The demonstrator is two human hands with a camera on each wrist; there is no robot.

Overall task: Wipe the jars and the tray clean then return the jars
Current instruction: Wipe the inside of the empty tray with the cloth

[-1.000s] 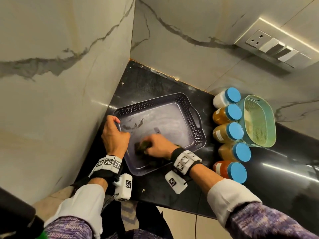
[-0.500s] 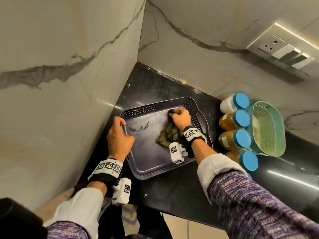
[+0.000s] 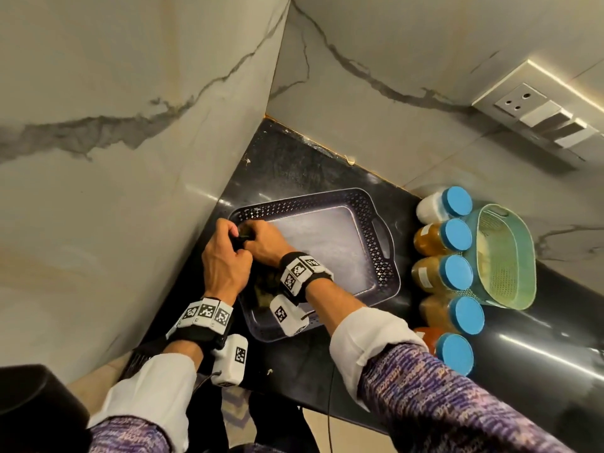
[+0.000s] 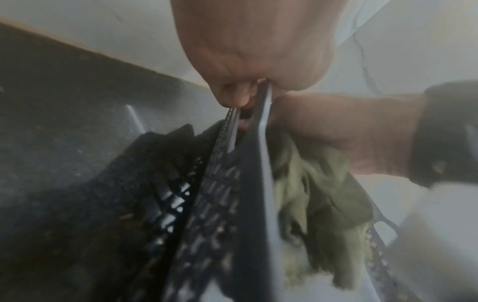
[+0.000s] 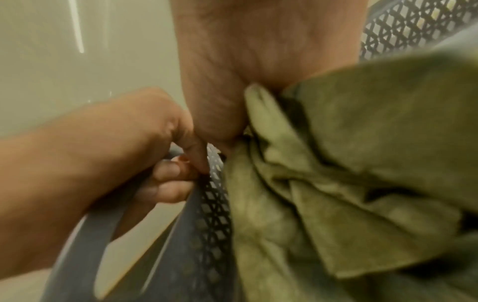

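Your left hand point(image 3: 225, 263) at the tray's point(image 3: 369, 223) left handle, fingers curled round it, your right hand point(image 3: 268, 245) just beside, touching, grip bunched on the green cloth point(image 5: 336, 163), both forearms reaching in from the near side, marker bands on both wrists

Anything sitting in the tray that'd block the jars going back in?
Only the work in progress: the right hand presses the green cloth at the tray corner near the left hand. The rest of the floor is bare; the jars wait beside it.
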